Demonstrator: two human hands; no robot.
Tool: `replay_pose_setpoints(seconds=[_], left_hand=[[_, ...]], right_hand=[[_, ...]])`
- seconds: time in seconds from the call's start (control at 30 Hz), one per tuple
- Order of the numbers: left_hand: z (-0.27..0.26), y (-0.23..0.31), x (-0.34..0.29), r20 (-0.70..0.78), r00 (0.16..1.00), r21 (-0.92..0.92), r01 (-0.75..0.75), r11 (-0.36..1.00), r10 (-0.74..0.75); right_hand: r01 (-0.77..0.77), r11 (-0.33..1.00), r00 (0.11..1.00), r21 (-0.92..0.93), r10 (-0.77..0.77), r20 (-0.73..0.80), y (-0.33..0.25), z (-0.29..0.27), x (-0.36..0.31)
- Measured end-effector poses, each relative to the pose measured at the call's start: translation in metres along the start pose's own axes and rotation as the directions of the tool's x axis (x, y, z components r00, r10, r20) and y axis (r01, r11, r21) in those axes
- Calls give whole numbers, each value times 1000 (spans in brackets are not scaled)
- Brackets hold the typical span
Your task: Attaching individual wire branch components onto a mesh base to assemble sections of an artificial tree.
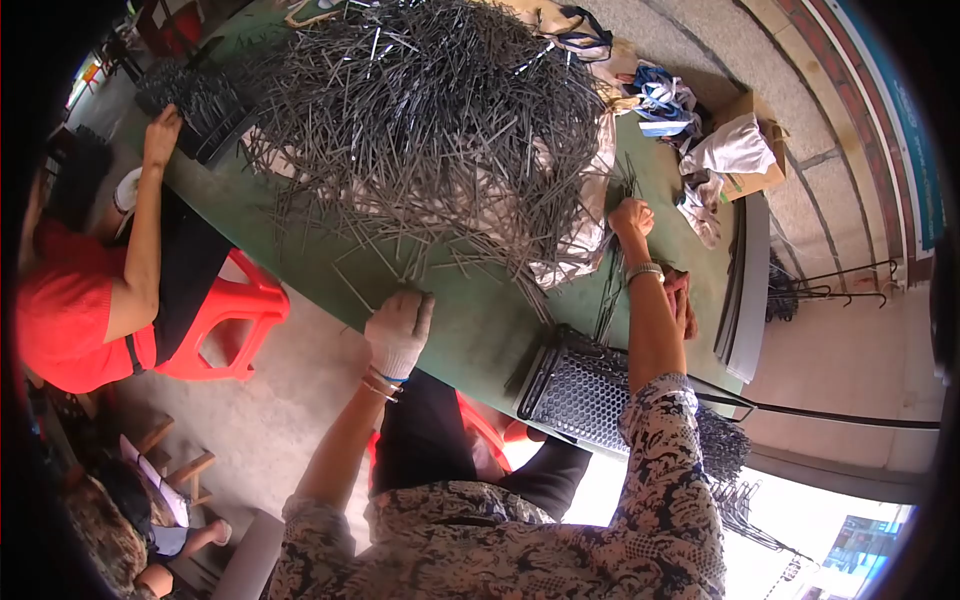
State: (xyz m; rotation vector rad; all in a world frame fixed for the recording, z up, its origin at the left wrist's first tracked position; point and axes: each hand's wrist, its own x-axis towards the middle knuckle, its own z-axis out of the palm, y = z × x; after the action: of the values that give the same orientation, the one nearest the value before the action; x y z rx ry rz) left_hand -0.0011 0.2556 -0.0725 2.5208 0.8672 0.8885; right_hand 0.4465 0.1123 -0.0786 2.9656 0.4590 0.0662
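Observation:
A large heap of thin black rods (440,110) covers the far middle of the green table (330,260), partly on pale sacking (580,245). My left hand (398,330), in a white glove, is closed at the table's near edge, just below loose rods. What its fingers hold, if anything, is hidden. To the right of the heap, my bare right hand (631,215) is closed around a small bunch of thin dark rods (608,300), whose ends show above and below the fist. A black perforated rack (580,398) sits at the near edge, below my right forearm.
On the left, a person in red (75,310) sits on a red plastic stool (235,320), one hand at a black bin of rods (205,110). A cardboard box (755,150), cloths (680,105) and a reddish rag (680,300) lie at the right. Grey sheets (745,290) stand beyond.

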Motion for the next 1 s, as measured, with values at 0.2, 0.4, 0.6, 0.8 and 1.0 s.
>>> replay_pose_setpoints(seconds=[0.2,0.4,0.6,0.8,1.0], left_hand=[[-3,-6,-2,-18,1000,11,0,1000,0],[0,2,1,13,1000,51,-11,999,11],[-6,-3,0,-52,998,78,-25,997,29],[-2,-1,0,-78,996,60,-43,997,47],[-4,-5,-2,-45,998,61,-34,998,37]], right_hand=[[-162,947,981,279,186,-62,-16,-6,-11],[-129,870,980,476,186,-75,18,-14,0],[49,879,995,475,-82,49,-36,-35,-26],[24,921,978,389,-102,180,-104,-61,-73],[165,986,979,-15,-162,126,-131,-75,-101]])
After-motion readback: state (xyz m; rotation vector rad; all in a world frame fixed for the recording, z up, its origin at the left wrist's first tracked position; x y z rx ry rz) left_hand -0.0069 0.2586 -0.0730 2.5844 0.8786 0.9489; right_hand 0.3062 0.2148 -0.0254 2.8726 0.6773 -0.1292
